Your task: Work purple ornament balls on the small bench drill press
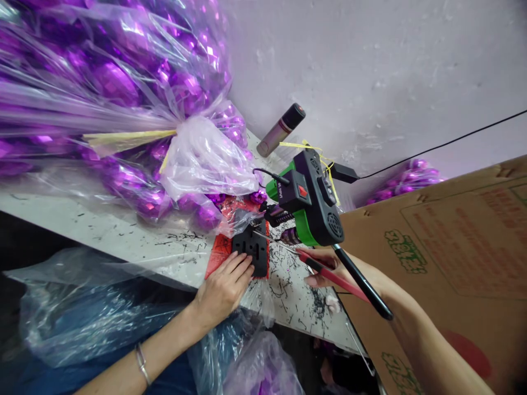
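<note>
My left hand (224, 288) lies with its fingers stretched out on the black slotted base plate (249, 247) of a small black-and-green drill press. The machine's body (315, 197), with a red switch, rises over the plate, and its long black lever (362, 282) reaches down to the right past my right wrist. My right hand (329, 266) is closed around the red-and-black handles of long thin-nosed pliers (325, 270). Their slim metal tip points left over the plate, under the drill chuck (290, 236). Whether the tip grips anything is too small to tell. A red sheet (217, 255) lies beneath the plate.
Clear bags of shiny purple baubles (123, 82) fill the left of the white table (135, 230), which is strewn with dark shavings. A spray can (282, 129) stands behind by the wall. A large cardboard box (444, 247) borders the right side, and plastic bags (82, 307) hang in front.
</note>
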`<state>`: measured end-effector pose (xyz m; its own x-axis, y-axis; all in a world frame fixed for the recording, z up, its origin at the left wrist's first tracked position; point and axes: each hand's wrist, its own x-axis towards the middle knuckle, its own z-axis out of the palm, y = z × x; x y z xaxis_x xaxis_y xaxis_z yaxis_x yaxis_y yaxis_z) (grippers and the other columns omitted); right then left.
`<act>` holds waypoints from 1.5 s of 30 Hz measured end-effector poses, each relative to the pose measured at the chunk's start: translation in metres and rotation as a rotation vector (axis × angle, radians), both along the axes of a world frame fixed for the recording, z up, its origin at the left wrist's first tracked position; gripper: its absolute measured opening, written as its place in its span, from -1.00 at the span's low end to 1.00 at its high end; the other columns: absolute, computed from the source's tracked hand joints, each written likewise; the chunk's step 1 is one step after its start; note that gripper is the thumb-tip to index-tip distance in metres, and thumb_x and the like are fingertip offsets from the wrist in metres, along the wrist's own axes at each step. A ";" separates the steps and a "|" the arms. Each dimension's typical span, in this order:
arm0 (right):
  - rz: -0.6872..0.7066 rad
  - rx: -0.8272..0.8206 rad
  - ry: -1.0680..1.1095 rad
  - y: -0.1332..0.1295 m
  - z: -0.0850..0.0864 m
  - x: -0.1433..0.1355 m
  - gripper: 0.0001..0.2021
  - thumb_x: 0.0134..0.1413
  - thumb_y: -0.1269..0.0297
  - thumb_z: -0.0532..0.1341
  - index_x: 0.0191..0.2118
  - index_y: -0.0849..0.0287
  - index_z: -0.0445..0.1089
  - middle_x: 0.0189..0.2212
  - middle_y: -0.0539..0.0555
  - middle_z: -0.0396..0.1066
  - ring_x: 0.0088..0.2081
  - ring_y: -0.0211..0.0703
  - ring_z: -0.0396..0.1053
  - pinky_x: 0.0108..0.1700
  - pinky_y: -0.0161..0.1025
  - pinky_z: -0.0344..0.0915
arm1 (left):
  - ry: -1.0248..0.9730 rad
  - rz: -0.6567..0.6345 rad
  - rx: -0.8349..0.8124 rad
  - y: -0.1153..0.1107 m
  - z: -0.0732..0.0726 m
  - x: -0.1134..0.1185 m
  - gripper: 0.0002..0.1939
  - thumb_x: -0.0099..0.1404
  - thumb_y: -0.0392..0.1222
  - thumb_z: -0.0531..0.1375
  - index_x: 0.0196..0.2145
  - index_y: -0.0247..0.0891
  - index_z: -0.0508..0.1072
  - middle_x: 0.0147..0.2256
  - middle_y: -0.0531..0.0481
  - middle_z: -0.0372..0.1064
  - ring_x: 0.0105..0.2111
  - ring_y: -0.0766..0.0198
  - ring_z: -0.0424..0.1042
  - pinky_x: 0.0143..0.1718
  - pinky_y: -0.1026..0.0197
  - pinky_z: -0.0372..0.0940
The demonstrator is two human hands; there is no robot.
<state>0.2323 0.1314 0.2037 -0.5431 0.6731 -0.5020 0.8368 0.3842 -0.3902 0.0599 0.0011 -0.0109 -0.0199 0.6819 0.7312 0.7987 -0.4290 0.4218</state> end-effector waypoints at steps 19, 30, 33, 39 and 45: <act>0.024 0.595 -0.011 -0.037 -0.044 0.011 -0.53 0.08 0.00 0.23 0.08 0.09 0.35 -0.15 0.16 0.42 -0.19 0.02 0.40 -0.10 -0.03 0.37 | 0.023 0.031 0.022 0.000 0.003 0.001 -0.77 0.35 -0.37 0.10 -0.11 -0.38 0.51 -0.04 -0.16 0.50 0.01 0.11 0.47 0.10 -0.01 0.39; 0.081 0.719 0.038 -0.038 -0.059 0.006 -0.61 0.14 0.04 0.15 0.03 0.09 0.31 -0.12 0.19 0.41 -0.07 0.12 0.38 -0.04 0.04 0.33 | 0.026 0.033 0.016 0.000 0.002 0.001 -0.77 0.35 -0.37 0.11 -0.10 -0.36 0.51 -0.04 -0.14 0.50 0.01 0.12 0.46 0.10 -0.01 0.39; 0.100 0.705 0.058 -0.037 -0.059 0.004 -0.62 0.16 0.08 0.14 0.05 0.09 0.29 -0.17 0.17 0.40 -0.09 0.09 0.39 -0.06 0.00 0.34 | 0.023 0.040 0.019 0.000 0.002 0.001 -0.77 0.35 -0.37 0.11 -0.11 -0.37 0.52 -0.04 -0.14 0.50 0.01 0.11 0.47 0.10 -0.01 0.39; 0.135 0.782 0.073 -0.030 -0.069 0.007 -0.64 0.11 0.17 0.16 0.03 0.10 0.29 -0.13 0.20 0.40 -0.08 0.15 0.35 -0.08 0.05 0.32 | 0.027 0.039 0.015 0.000 0.003 0.001 -0.76 0.35 -0.38 0.11 -0.10 -0.37 0.51 -0.03 -0.15 0.50 0.02 0.11 0.46 0.11 0.00 0.39; 0.153 0.790 0.102 -0.025 -0.077 0.008 -0.68 0.14 0.16 0.14 0.01 0.09 0.31 -0.18 0.18 0.39 -0.09 0.15 0.35 -0.10 0.04 0.33 | 0.024 0.038 0.019 0.000 0.002 0.002 -0.77 0.35 -0.36 0.11 -0.09 -0.36 0.51 -0.04 -0.14 0.50 0.02 0.12 0.46 0.11 -0.01 0.38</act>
<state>0.2403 0.1067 0.1269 -0.6750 0.7230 0.1472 0.7279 0.6852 -0.0272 0.0619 0.0012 -0.0087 -0.0279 0.6674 0.7442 0.8242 -0.4059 0.3949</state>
